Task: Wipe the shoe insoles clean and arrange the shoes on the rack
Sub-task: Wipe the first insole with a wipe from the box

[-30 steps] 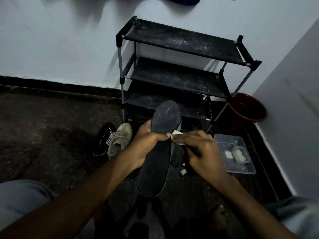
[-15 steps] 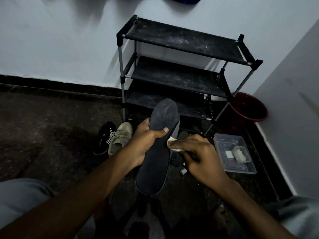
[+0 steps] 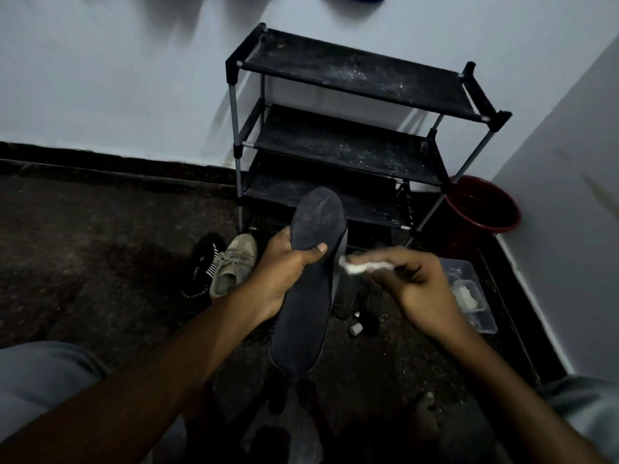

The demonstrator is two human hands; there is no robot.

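Note:
My left hand (image 3: 284, 272) grips a long dark insole (image 3: 310, 286) at its middle, thumb across the top face, toe end pointing up toward the rack. My right hand (image 3: 415, 283) pinches a small white wipe (image 3: 363, 266) just right of the insole's edge; the wipe looks slightly clear of the insole. The black three-shelf shoe rack (image 3: 351, 128) stands against the wall behind, its shelves bare and dusty. A beige sneaker (image 3: 234, 266) and a black shoe (image 3: 204, 267) lie on the floor to the left of my left hand.
A red bucket (image 3: 482, 205) sits in the corner right of the rack. A clear plastic box (image 3: 472, 296) with white wipes lies on the floor under my right hand. Dark shoes (image 3: 355, 296) and a small white cap (image 3: 355, 328) lie beneath the insole.
My right hand has pulled the wipe rightward off the insole's edge. The insole has tilted slightly and stays in my left hand.

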